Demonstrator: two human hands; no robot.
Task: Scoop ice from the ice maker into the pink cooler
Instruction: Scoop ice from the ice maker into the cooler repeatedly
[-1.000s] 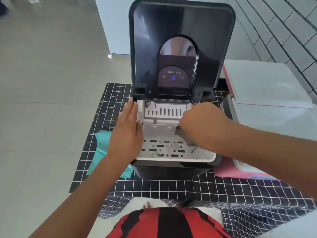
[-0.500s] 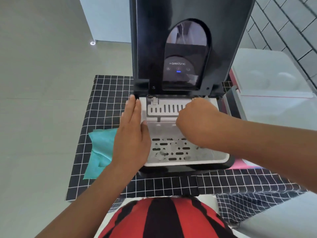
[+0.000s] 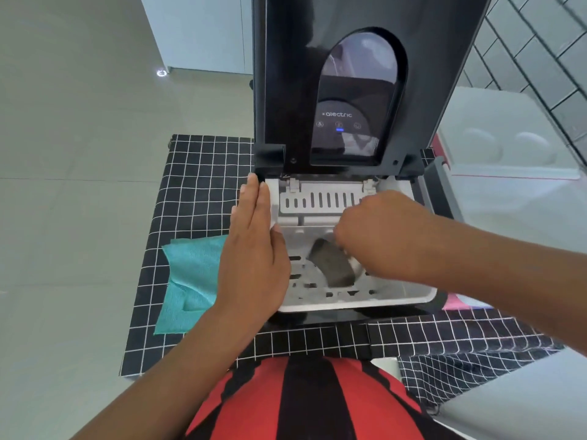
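Note:
The black ice maker point(image 3: 320, 317) stands in front of me with its lid point(image 3: 286, 90) raised upright. Inside is a white slotted basket point(image 3: 355, 300). My left hand point(image 3: 254, 249) lies flat along the machine's left rim, fingers straight. My right hand point(image 3: 378, 233) reaches into the basket from the right and grips a dark grey scoop point(image 3: 332, 263), whose bowl points down toward the basket floor. I cannot make out any ice. The pink cooler point(image 3: 457, 301) sits to the right of the machine, mostly hidden by my right arm; its pale open lid point(image 3: 508, 147) rises behind.
The machine rests on a black tablecloth with a white grid point(image 3: 203, 173). A teal cloth point(image 3: 190, 281) lies left of the ice maker. Grey tiled wall point(image 3: 540, 42) runs along the right; pale floor spreads on the left.
My right hand has dipped lower into the basket and the scoop's bowl has come into view below it. My left hand stays on the left rim. The camera has moved closer.

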